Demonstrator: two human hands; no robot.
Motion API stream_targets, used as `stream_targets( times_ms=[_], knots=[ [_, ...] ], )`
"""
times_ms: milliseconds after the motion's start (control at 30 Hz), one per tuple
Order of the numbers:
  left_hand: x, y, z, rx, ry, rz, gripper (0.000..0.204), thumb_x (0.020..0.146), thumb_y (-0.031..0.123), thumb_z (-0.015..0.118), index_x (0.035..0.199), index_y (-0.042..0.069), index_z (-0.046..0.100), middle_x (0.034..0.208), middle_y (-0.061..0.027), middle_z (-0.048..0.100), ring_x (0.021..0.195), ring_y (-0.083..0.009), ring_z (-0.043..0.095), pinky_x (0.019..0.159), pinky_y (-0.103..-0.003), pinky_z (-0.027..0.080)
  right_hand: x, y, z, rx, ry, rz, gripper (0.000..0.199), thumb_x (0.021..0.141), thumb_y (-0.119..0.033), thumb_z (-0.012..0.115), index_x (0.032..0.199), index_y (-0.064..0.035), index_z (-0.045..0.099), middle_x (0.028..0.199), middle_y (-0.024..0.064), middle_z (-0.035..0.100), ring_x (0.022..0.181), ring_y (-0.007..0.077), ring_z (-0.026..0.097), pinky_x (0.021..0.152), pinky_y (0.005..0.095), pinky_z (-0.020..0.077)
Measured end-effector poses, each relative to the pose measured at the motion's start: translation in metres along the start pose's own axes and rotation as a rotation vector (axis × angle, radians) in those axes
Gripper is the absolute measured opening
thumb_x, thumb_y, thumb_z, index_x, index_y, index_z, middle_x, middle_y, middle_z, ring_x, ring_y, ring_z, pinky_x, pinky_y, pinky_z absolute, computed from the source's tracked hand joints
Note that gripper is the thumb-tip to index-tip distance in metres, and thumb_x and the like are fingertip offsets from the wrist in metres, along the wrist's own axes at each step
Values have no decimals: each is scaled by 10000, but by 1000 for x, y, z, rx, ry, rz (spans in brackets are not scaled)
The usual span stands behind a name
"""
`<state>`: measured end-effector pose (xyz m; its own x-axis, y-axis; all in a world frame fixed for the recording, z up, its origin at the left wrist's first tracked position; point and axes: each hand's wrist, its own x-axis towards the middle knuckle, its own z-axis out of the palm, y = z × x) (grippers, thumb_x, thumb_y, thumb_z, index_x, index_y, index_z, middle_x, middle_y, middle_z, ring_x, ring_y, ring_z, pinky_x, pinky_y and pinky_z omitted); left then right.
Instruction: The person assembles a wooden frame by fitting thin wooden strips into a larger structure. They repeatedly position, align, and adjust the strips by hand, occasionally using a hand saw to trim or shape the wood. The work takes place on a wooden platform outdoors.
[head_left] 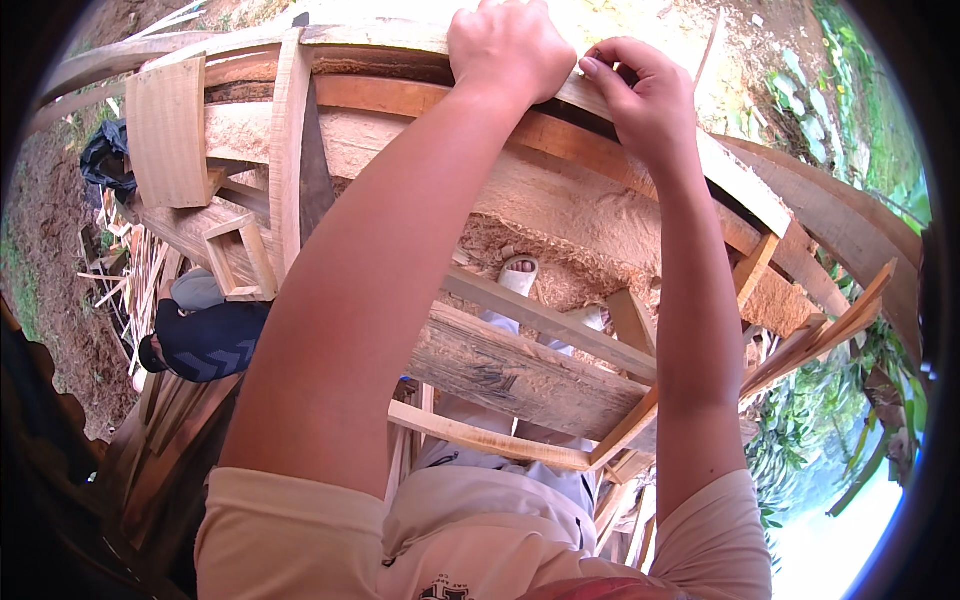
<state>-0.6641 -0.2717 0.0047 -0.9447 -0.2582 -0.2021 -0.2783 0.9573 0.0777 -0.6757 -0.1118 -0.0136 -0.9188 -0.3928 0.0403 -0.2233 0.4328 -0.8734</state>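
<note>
— Hands first. Count and position?
— Two. Left hand (512, 52) down on the top edge of one pale board (742, 184). Fingers folded over; tips hidden, so cannot tell if they are clamped on the wood.
— And the other?
— Right hand (650, 100), just beside it, same board. Thumb and forefinger close together, dark gap inside the curl. Cannot tell if anything is pinched there.
— Where does the board lie?
— Under the fingers of both hands, running out past them on either side. One orange board (380, 97) along it, on the body's side of the fingers.
— Left of the fingers?
— One pale post (288, 140), then one flat panel (166, 135) farther out. One black bag (107, 160) past that. One small frame (262, 262), left and nearer the body.
— Others about?
— One person (212, 345) in a dark top, well apart from the fingers, left and bodyward.
— Between the forearms?
— Shavings (590, 235) nearest the fingers; uncounted. Two feet (518, 272) in pale sandals. Then, going bodyward: one narrow rail (550, 325), one wide plank (510, 375), one curved slat (490, 437).
— Right of the fingers?
— One short brace (756, 268) near the board's end. Leaves (815, 415) farther out, too many to count.
</note>
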Motion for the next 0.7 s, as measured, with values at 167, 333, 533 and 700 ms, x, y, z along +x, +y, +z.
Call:
stream_targets(
  times_ms=[167,333,533,700],
  knots=[
    [0,1,-2,-50,5,-12,345,951,265,499,1189,147,719,1192,-123,750,1193,-311,662,1000,-458,486,8,11,8,-127,237,-59,136,929,-154,767,959,-22,757,797,89,709,666,175,628,645,344,507],
    [0,0,-2,-26,-21,-23,358,946,263,495,1193,145,726,1199,-121,750,1193,-313,663,998,-461,487,-2,4,2,42,49,14,163,935,-176,762,974,-18,770,719,84,695,599,147,606,590,330,484],
    [0,1,-4,-39,-31,-14,348,947,266,503,1187,146,726,1194,-126,750,1192,-315,664,1001,-462,488,-2,7,1,59,37,-33,174,932,-180,764,977,-13,777,672,82,683,558,136,590,555,322,467],
    [0,1,-4,-34,-28,-20,342,949,268,507,1179,146,727,1187,-131,750,1192,-316,666,1006,-462,488,-1,6,1,38,25,-35,174,927,-179,764,972,-11,773,736,94,716,602,152,618,598,336,496]
  ],
)
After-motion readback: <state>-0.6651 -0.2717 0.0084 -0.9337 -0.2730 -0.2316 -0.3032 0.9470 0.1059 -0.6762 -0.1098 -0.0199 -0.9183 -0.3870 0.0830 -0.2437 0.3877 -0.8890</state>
